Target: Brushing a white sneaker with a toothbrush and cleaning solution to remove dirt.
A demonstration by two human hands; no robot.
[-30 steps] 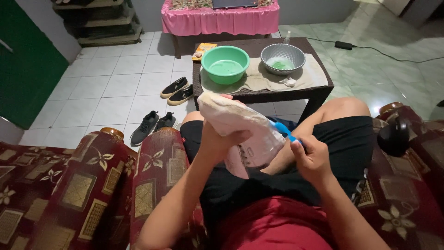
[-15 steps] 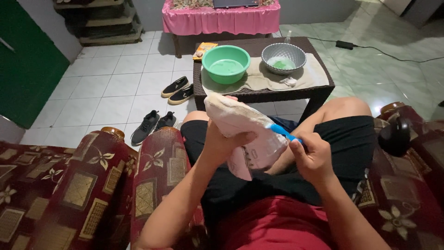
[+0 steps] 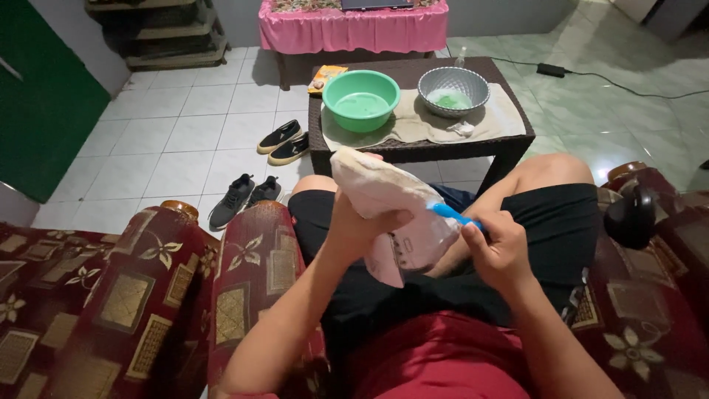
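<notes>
Pale pink canvas shoe point(image 3: 388, 214) is grasped by left hand point(image 3: 354, 225); blue plastic brush point(image 3: 452, 216) is clenched in right hand point(image 3: 502, 247), bristles touching it.

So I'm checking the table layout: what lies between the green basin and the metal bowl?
Only a beige cloth that both sit on; the green basin and metal bowl stand apart on it, in the head view.

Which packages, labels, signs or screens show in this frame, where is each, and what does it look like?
Small packet: far left corner of the dark low table, beside the green basin; flat, orange and yellow.
Label patch: on the pale shoe held in the left hand; small, rectangular, whitish.
No signs or screens clearly seen.
</notes>
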